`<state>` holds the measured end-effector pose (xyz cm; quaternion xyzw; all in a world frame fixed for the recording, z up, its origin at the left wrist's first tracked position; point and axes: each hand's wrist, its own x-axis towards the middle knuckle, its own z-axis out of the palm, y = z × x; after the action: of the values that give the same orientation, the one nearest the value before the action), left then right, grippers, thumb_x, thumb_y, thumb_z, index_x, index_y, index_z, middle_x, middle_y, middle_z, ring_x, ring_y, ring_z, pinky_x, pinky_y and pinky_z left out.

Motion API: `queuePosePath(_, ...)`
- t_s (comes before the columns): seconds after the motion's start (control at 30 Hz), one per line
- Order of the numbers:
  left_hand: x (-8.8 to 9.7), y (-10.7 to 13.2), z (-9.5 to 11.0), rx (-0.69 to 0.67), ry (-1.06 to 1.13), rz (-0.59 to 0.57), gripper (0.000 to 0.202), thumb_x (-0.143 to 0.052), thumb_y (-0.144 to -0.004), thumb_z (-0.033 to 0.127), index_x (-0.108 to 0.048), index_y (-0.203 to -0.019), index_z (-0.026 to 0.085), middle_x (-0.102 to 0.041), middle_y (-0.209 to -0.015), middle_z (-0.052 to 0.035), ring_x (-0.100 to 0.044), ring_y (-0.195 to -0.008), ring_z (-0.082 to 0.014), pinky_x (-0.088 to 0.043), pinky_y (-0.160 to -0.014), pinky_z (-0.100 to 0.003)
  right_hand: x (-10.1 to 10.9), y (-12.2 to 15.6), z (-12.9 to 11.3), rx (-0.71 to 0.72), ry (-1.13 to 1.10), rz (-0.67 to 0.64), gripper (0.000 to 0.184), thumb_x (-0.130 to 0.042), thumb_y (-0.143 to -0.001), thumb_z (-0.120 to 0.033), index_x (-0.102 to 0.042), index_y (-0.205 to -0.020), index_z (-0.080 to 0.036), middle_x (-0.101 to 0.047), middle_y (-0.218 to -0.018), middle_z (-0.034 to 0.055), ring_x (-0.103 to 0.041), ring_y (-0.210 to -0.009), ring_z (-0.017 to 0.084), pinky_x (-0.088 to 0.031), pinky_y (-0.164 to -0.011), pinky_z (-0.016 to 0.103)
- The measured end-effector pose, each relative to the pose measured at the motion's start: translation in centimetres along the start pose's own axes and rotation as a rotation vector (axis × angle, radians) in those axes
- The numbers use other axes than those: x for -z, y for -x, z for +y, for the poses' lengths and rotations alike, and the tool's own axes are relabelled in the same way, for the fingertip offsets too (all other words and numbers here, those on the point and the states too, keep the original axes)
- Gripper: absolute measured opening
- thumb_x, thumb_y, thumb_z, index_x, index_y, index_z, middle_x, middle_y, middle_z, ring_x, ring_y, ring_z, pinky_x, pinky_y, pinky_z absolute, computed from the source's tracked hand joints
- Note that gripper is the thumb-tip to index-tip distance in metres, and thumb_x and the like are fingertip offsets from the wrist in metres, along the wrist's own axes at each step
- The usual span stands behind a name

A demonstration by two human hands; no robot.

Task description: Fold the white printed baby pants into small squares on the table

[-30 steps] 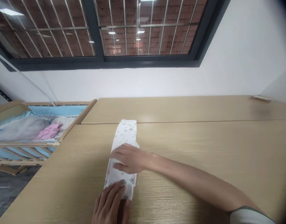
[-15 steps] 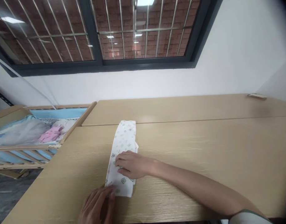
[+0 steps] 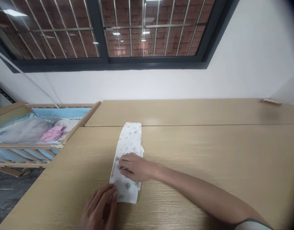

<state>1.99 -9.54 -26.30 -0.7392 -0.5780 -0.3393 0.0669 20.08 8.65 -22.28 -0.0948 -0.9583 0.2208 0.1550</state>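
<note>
A white cloth (image 3: pixel 129 140) printed with small animal figures lies folded into a long narrow strip on the wooden tabletop. Across its middle rests my right hand (image 3: pixel 133 166), palm down, with slightly bent fingers on the fabric and the thumb apart from them. My left hand (image 3: pixel 100 204) is at the cloth's near left edge, thumb and fingertips pinched together at the border. A small layer of the cloth sticks out along its right side.
To the left stands a wooden cot (image 3: pixel 82 123) with blue lining, holding a pale netted bundle and a pink cloth (image 3: pixel 52 133). Behind the tabletop (image 3: pixel 197 159) are a white wall and a barred window (image 3: pixel 151 62). A small flat object (image 3: pixel 271 102) lies at the far right.
My left hand has shifted slightly up along the cloth's left edge. The right hand stays on the cloth. The view has tilted a little.
</note>
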Motion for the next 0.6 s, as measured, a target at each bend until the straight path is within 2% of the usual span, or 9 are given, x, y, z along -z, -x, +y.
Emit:
queuePosePath(0.1,-0.3,-0.4,0.4,-0.01,0.027,0.015,0.018,-0.058,-0.097,0.029,-0.066,-0.113,0.024,-0.072,-0.113,-0.0048,-0.069,-0.102,-0.0187,-0.058,-0.087,-0.028,0.0,0.1,0.0,-0.002,0.001,0.005,0.015,-0.049,-0.101,-0.023,-0.06,-0.109,-0.017,-0.065,-0.109,0.0092,-0.059,-0.106,0.02,-0.042,-0.096,0.036)
queuePosePath(0.2,-0.6,-0.7,0.8,-0.056,0.041,-0.027,0.018,-0.059,-0.097,0.028,-0.066,-0.112,0.023,-0.072,-0.112,-0.0052,-0.069,-0.102,-0.0185,-0.059,-0.086,-0.027,0.0,0.2,0.0,-0.006,0.004,-0.011,0.016,-0.049,-0.101,-0.025,-0.06,-0.111,-0.017,-0.065,-0.112,0.0098,-0.059,-0.108,0.021,-0.042,-0.097,0.037)
queuePosePath(0.37,-1.1,-0.2,0.6,-0.112,-0.008,-0.037,0.018,-0.06,-0.096,0.027,-0.066,-0.113,0.022,-0.072,-0.113,-0.0057,-0.069,-0.103,-0.0187,-0.059,-0.088,-0.027,0.0,0.3,0.0,-0.011,0.015,-0.014,0.018,-0.047,-0.102,-0.025,-0.059,-0.114,-0.017,-0.064,-0.114,0.0096,-0.058,-0.111,0.021,-0.041,-0.098,0.037)
queuePosePath(0.5,-1.2,0.1,0.3,-0.108,-0.013,-0.052,0.019,-0.061,-0.096,0.029,-0.066,-0.113,0.023,-0.072,-0.114,-0.0057,-0.069,-0.103,-0.0191,-0.06,-0.087,-0.027,0.2,0.4,-0.2,-0.032,0.003,-0.023,0.017,-0.049,-0.101,-0.025,-0.059,-0.112,-0.017,-0.064,-0.113,0.0093,-0.058,-0.108,0.021,-0.041,-0.097,0.037)
queuePosePath(0.6,-0.8,-0.8,1.1,-0.065,0.039,-0.031,0.018,-0.061,-0.096,0.03,-0.068,-0.112,0.023,-0.074,-0.11,-0.0056,-0.071,-0.099,-0.0191,-0.06,-0.084,-0.027,0.3,0.4,-0.3,-0.027,-0.006,-0.022,0.015,-0.05,-0.101,-0.024,-0.059,-0.112,-0.017,-0.064,-0.113,0.0092,-0.058,-0.107,0.021,-0.041,-0.096,0.037)
